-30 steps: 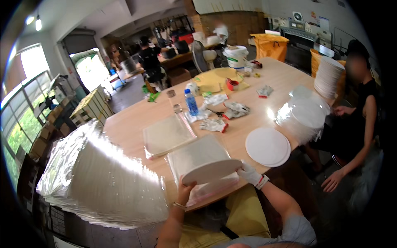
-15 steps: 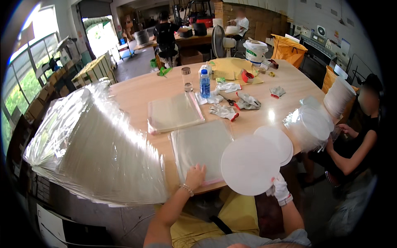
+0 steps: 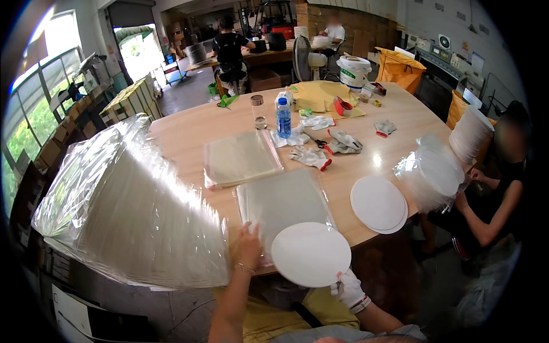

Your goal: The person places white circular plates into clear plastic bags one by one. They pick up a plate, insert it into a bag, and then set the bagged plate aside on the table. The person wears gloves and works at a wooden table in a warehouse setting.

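Note:
My right hand (image 3: 349,290), in a white glove, grips the near right edge of a white round disc (image 3: 310,254). The disc is held over the near right part of a stack of clear flat plastic bags (image 3: 286,197). Bare and wearing a bracelet, my left hand (image 3: 248,244) rests at the near left edge of that stack with its fingers stretched out. More white discs (image 3: 378,204) lie overlapping to the right, at the table edge. Behind the near stack is a second pile of clear bags (image 3: 243,159) with a pinkish edge.
A large heap of clear plastic bags (image 3: 143,217) covers the left side. Farther back on the table (image 3: 189,128) are a blue-labelled bottle (image 3: 283,118), loose work gloves (image 3: 344,142), scissors (image 3: 318,140) and a white bucket (image 3: 353,71). A co-worker (image 3: 492,200) sits at the right beside bagged discs (image 3: 434,177).
My right hand has brought the disc left and nearer, off the other discs and over the bags. My left hand has shifted left to the stack's edge.

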`<state>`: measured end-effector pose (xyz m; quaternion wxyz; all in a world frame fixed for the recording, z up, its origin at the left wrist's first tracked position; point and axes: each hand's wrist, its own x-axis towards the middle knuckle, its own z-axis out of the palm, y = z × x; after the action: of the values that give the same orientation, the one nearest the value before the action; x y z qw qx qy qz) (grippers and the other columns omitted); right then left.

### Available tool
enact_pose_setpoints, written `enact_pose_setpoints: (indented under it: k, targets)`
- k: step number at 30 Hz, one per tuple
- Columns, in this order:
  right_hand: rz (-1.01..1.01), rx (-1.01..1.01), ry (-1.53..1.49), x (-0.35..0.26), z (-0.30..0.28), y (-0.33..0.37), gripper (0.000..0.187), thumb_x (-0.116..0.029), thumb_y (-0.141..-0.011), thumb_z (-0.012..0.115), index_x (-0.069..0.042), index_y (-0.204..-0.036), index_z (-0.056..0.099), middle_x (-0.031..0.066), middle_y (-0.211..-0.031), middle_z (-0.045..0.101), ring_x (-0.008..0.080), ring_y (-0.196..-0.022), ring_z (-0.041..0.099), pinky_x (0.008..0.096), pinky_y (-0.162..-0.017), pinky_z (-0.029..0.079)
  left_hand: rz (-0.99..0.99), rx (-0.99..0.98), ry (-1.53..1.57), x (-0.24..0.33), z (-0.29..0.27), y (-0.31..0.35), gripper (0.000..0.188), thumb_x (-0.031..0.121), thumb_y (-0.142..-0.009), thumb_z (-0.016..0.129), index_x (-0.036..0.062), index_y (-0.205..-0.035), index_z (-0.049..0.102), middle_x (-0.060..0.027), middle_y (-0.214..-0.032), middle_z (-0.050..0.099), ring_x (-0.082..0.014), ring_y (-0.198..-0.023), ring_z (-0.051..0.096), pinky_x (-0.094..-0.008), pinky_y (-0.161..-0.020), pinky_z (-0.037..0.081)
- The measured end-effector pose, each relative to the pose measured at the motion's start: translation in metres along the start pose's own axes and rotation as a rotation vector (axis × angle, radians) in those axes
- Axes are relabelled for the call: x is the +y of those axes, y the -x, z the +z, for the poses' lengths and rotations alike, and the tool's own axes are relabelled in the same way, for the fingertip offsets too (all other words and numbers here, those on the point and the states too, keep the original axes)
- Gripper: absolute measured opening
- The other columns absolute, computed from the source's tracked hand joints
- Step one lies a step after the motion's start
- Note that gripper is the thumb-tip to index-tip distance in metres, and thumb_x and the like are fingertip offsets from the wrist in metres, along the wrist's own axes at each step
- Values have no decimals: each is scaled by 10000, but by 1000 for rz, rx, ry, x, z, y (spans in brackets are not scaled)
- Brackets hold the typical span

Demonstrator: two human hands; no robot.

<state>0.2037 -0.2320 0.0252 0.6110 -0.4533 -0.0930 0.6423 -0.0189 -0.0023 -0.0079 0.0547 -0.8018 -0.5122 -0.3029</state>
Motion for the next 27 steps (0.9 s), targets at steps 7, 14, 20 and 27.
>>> enact_pose_setpoints:
  k: [7,14,20,27]
  targets:
    - [-56,134,-209,9,23,-12,169,-177,-912,460,-137,-1077,460,35,-848,537,161,-655,528,290,-524,416,-726,-455,1322,18,-17,-7,279,247,-914,472,-7,-977,570,-77,-805,639,-149,-691,626,-276,-578,484]
    - [-63,125,-211,10,38,-21,137,-158,-905,448,-155,-1042,460,9,-848,531,141,-636,516,278,-528,418,-417,6,1350,107,52,62,211,139,-879,490,32,-1046,560,-87,-1069,581,-208,-995,552,-312,-785,457]
    - [-58,188,-139,10,33,-30,111,-130,-906,438,-143,-1015,438,42,-856,524,198,-658,535,333,-534,428,-243,-432,949,138,36,103,200,71,-869,495,2,-1049,549,-94,-1004,591,-156,-940,550,-301,-805,455]
    - [-24,175,-228,43,31,-83,166,-142,-917,392,-71,-1066,416,120,-936,532,320,-816,594,468,-666,521,-1114,-359,1901,135,80,169,197,130,-908,498,34,-1080,505,-50,-1000,593,-145,-891,584,-269,-778,492]
